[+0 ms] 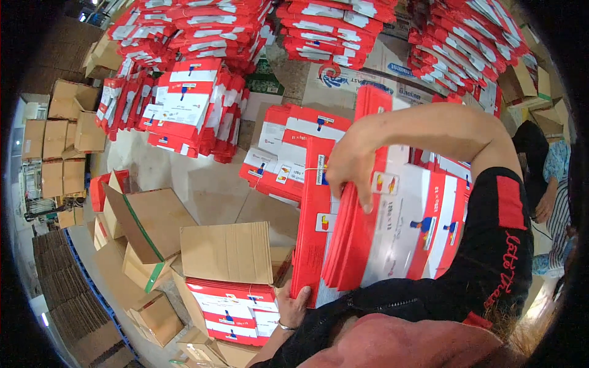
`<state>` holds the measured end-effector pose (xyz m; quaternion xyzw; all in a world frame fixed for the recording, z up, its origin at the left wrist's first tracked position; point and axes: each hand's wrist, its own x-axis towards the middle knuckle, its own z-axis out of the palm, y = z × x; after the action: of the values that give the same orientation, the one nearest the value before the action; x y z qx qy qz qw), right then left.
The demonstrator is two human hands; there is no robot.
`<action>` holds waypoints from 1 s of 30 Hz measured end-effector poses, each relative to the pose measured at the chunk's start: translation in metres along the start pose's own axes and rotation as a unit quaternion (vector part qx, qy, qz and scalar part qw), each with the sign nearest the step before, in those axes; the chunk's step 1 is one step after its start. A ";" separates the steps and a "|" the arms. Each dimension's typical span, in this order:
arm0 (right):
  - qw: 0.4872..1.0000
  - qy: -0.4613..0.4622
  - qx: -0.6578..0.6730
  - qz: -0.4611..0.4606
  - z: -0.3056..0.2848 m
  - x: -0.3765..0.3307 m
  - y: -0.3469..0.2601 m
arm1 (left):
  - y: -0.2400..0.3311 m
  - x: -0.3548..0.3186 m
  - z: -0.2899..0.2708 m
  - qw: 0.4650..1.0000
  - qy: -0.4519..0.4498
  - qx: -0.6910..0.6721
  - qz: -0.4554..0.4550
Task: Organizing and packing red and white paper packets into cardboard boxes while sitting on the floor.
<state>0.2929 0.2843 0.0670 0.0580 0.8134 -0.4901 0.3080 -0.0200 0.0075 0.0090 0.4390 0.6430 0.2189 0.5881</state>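
Stack of flat red-and-white card packs (368, 227) held on edge, just right of the open brown cardboard carton (230, 270). Right hand (353, 162) clamps its top edge; left hand (293, 305) cups its lower corner. Best keep edges squared and support underneath. Carton's depth hidden; left palm mostly covered.

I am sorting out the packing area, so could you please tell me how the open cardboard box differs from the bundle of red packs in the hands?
The open cardboard box is plain brown; the bundle of red packs is red and white. The box stands among other cartons, flaps up and part filled with packs, while the bundle is held on edge, the left hand below it and the right hand on top. Both hold the same flat packs.
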 end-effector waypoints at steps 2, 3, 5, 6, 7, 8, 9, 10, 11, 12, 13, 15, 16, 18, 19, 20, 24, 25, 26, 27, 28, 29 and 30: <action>1.000 0.008 -0.013 -0.011 0.006 0.019 -0.025 | -0.003 -0.005 0.000 0.999 -0.018 -0.024 0.027; 0.998 0.038 -0.052 -0.011 0.009 0.030 -0.038 | -0.003 -0.006 0.002 0.997 -0.038 -0.050 0.050; 0.992 0.070 -0.101 -0.002 0.021 0.041 -0.067 | -0.012 -0.016 0.008 0.984 -0.061 -0.163 0.044; 0.983 0.100 -0.151 0.029 0.028 0.044 -0.081 | -0.025 -0.016 0.008 0.992 -0.054 -0.094 0.071; 0.969 0.129 -0.201 0.059 0.037 0.049 -0.096 | -0.036 -0.019 0.008 0.994 -0.044 -0.025 0.098; 0.955 0.153 -0.238 0.087 0.052 0.054 -0.102 | -0.023 -0.026 0.013 0.987 -0.049 0.022 0.152; 0.952 0.156 -0.244 0.094 0.067 0.058 -0.105 | -0.015 -0.037 0.011 0.985 -0.049 0.022 0.162; 0.934 0.214 -0.282 0.042 0.081 0.064 -0.106 | -0.009 -0.047 0.004 0.982 -0.099 0.085 0.139; 0.908 0.270 -0.320 -0.007 0.093 0.063 -0.113 | -0.004 -0.053 -0.003 0.971 -0.147 0.149 0.119; 0.898 0.286 -0.334 -0.004 0.103 0.065 -0.128 | -0.011 -0.049 -0.014 0.963 -0.138 0.214 0.093; 0.894 0.289 -0.343 0.001 0.114 0.068 -0.139 | -0.012 -0.037 -0.026 0.952 -0.157 0.222 0.139; 0.855 0.399 -0.331 -0.021 0.136 0.079 -0.151 | 0.001 -0.002 -0.024 0.936 -0.163 0.204 0.236; 0.844 0.440 -0.303 -0.043 0.143 0.082 -0.157 | 0.007 0.012 -0.012 0.931 -0.148 0.173 0.285; 0.784 0.539 -0.307 0.020 0.164 0.074 -0.172 | 0.058 0.002 0.020 0.937 -0.216 0.160 0.223; 0.713 0.627 -0.306 0.073 0.174 0.065 -0.178 | 0.065 0.004 0.024 0.936 -0.212 0.160 0.230; 0.669 0.672 -0.255 0.191 0.192 0.051 -0.182 | 0.069 0.009 0.031 0.954 -0.208 0.083 0.201; 0.454 0.790 0.108 0.397 0.316 0.016 -0.147 | 0.061 0.023 0.031 0.956 -0.217 0.013 0.197; 0.408 0.792 0.210 0.403 0.350 0.027 -0.133 | 0.062 0.024 0.032 0.949 -0.235 0.025 0.210; 0.405 0.793 0.255 0.376 0.370 0.040 -0.128 | 0.060 0.024 0.035 0.948 -0.236 0.027 0.213; 0.403 0.791 0.301 0.347 0.378 0.047 -0.132 | 0.057 0.023 0.038 0.952 -0.222 0.024 0.211; 0.403 0.792 0.302 0.345 0.379 0.050 -0.131 | 0.053 0.021 0.040 0.956 -0.207 0.021 0.208; 0.338 0.823 0.362 0.276 0.372 0.052 -0.141 | 0.048 0.016 0.041 0.956 -0.209 0.026 0.206; 0.263 0.844 0.419 0.206 0.368 0.055 -0.151 | 0.045 0.006 0.042 0.953 -0.229 -0.033 0.197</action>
<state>0.3524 -0.1113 0.0296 0.7253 0.2567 -0.3578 -0.5292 0.0343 0.0261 0.0326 0.5755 0.3840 0.2455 0.6790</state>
